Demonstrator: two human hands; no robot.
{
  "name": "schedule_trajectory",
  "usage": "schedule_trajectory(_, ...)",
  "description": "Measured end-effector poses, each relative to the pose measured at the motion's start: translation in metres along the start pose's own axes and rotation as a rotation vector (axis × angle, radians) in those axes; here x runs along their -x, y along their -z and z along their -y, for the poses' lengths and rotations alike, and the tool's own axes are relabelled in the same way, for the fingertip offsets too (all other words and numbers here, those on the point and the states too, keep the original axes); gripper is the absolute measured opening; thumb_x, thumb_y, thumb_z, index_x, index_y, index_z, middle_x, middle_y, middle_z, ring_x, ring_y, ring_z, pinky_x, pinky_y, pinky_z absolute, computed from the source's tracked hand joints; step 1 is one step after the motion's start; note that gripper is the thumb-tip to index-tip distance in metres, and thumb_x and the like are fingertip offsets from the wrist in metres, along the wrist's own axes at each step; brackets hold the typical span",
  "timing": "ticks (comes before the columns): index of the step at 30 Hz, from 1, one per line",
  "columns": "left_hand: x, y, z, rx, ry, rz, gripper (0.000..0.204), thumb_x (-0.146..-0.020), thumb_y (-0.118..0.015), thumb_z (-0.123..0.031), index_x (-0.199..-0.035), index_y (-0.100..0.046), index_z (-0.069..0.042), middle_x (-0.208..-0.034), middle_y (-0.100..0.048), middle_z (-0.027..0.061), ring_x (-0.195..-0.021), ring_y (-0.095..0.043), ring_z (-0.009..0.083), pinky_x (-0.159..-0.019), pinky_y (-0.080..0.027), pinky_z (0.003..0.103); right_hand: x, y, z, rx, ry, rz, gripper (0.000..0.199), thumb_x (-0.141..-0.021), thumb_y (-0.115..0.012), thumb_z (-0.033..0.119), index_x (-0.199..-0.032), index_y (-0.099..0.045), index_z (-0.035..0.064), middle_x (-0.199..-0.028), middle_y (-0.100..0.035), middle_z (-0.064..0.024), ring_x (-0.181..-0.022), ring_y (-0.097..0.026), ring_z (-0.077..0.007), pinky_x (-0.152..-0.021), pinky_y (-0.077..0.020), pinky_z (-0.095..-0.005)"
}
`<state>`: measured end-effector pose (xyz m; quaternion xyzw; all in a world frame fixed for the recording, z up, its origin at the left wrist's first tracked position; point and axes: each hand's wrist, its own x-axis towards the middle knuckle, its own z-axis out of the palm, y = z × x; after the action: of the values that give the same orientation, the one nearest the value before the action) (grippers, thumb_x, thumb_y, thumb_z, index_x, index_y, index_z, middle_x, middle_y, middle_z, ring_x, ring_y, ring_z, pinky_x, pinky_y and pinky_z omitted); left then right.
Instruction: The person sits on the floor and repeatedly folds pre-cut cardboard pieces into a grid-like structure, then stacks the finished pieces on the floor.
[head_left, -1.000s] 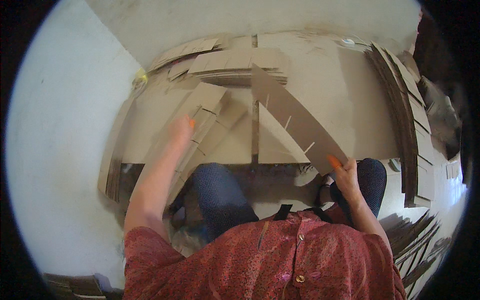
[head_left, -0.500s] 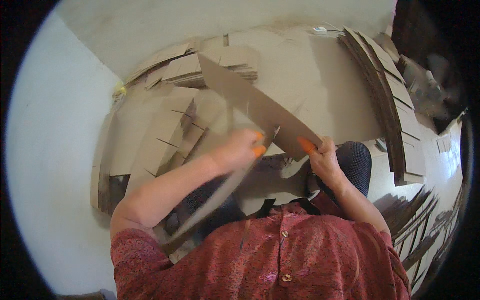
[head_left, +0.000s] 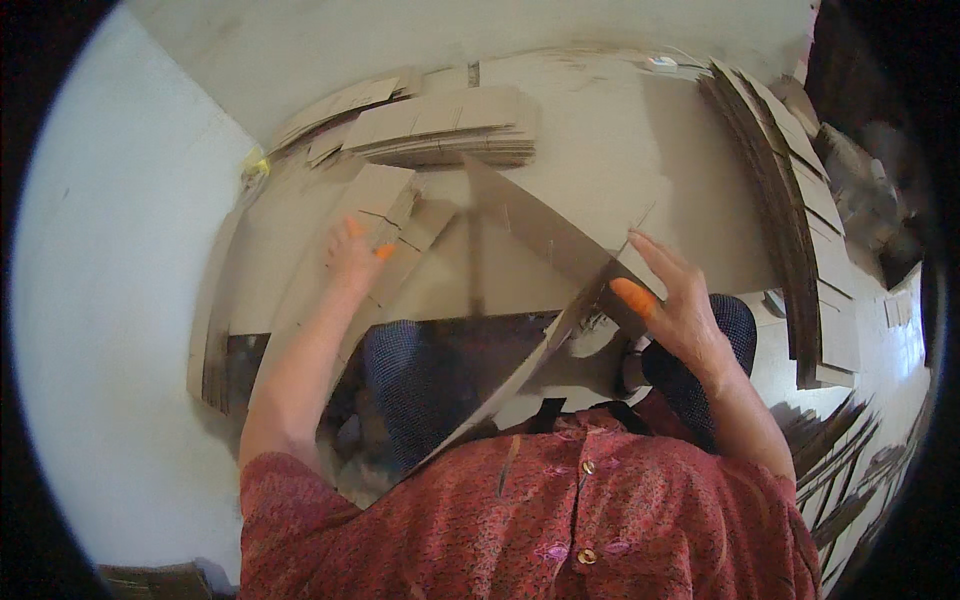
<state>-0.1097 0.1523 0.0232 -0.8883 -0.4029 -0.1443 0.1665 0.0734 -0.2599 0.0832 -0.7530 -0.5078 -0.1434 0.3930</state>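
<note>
My right hand [head_left: 680, 310], with orange covers on thumb and fingertips, grips two slotted cardboard strips where they cross. One long strip [head_left: 540, 230] runs up and left from the hand. The other strip [head_left: 500, 400] slants down over my blue-trousered lap. My left hand [head_left: 355, 255], also orange-tipped, is stretched out to a pile of slotted cardboard strips [head_left: 385, 195] on the left. Its fingers rest apart on the top strip, and nothing is lifted.
A stack of flat cardboard pieces [head_left: 440, 125] lies at the back. A big cardboard sheet [head_left: 600, 150] covers the floor ahead. Many cardboard sheets [head_left: 790, 230] stand on edge in a row at the right. A white wall [head_left: 100, 300] curves along the left.
My left hand carried a strip from the pile to my right hand, let it go there, and has gone back out to the pile. My right hand now holds two crossed strips.
</note>
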Motion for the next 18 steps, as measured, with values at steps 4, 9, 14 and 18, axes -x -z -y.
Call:
schedule_trajectory(4, -0.023, -0.007, 0.035, 0.194, -0.021, 0.320, 0.039, -0.089, -0.057, -0.035, -0.099, -0.059, 0.002, -0.100, -0.060, 0.0232, -0.095, -0.058, 0.0394, -0.080, -0.046, 0.047, -0.035, -0.013, 0.011, 0.089, -0.134, 0.325, 0.029, -0.085, -0.062, 0.020, -0.104, -0.060, -0.0013, -0.095, -0.065, -0.0245, -0.088, -0.062, -0.0434, -0.079, -0.0494, -0.0485)
schedule_trajectory(9, -0.034, 0.007, 0.040, 0.269, -0.055, 0.156, 0.033, -0.087, -0.059, -0.031, -0.084, -0.061, 0.002, -0.077, -0.060, 0.0215, -0.074, -0.059, 0.0374, -0.064, -0.044, 0.047, -0.041, -0.035, -0.011, 0.106, -0.255, 0.480, 0.023, -0.088, -0.055, 0.015, -0.106, -0.060, 0.0016, -0.082, -0.063, -0.0248, -0.080, -0.060, -0.0457, -0.074, -0.0485, -0.0482)
schedule_trajectory(14, -0.048, 0.040, 0.025, 0.371, -0.076, 0.327, 0.034, -0.083, -0.064, -0.033, -0.082, -0.062, 0.001, -0.075, -0.058, 0.0221, -0.064, -0.052, 0.0320, -0.060, -0.041, 0.042, -0.019, -0.026, -0.004, -0.049, -0.218, 0.292, 0.021, -0.082, -0.053, 0.003, -0.102, -0.058, -0.0021, -0.078, -0.061, -0.0257, -0.075, -0.060, -0.0439, -0.063, -0.0472, -0.0500)
schedule_trajectory(18, -0.044, 0.083, -0.033, 0.571, -0.179, 0.437, 0.033, -0.083, -0.067, -0.031, -0.087, -0.064, 0.001, -0.075, -0.060, 0.0204, -0.064, -0.054, 0.0257, -0.061, -0.042, 0.039, -0.006, -0.015, 0.000, -0.100, -0.031, 0.064, 0.036, -0.077, -0.054, -0.003, -0.113, -0.056, 0.0001, -0.077, -0.061, -0.0220, -0.068, -0.060, -0.0419, -0.060, -0.0477, -0.0473)
